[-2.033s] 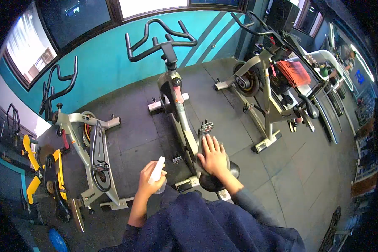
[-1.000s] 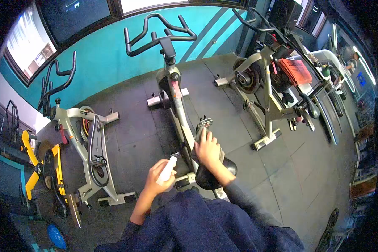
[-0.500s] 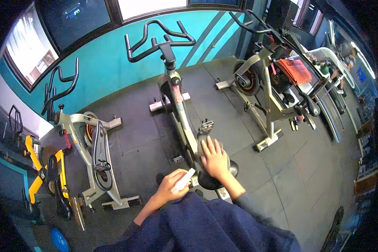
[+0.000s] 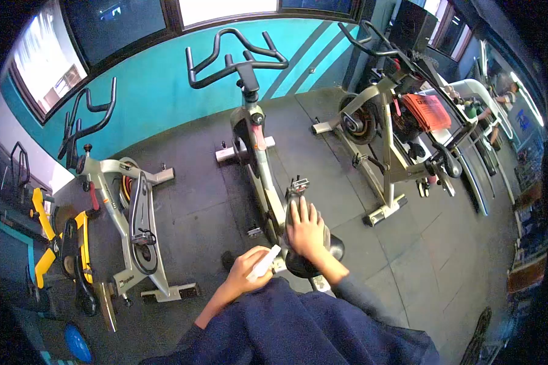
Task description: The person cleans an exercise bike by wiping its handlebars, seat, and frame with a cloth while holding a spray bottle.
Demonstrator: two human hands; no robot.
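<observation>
My left hand (image 4: 247,271) is closed around a white object (image 4: 263,264), perhaps a small bottle or a folded cloth, near my dark top. Lying flat on the black saddle (image 4: 300,265) of the middle exercise bike (image 4: 263,171) is my right hand (image 4: 306,229), its fingers stretched forward and apart. Whether anything thin lies under that palm is hidden. The handlebars (image 4: 237,62) of this bike stand at the far end, by the teal wall.
A grey bike (image 4: 120,213) and a yellow bike (image 4: 45,263) stand to the left. On the right is another bike (image 4: 388,152), with an orange cloth (image 4: 429,112) beside it. A person (image 4: 506,97) is far off at right. A blue ball (image 4: 77,342) lies lower left.
My right hand has slid slightly left on the saddle, and its fingers point more straight ahead. The view has shifted slightly. My left hand keeps its hold on the white object.
</observation>
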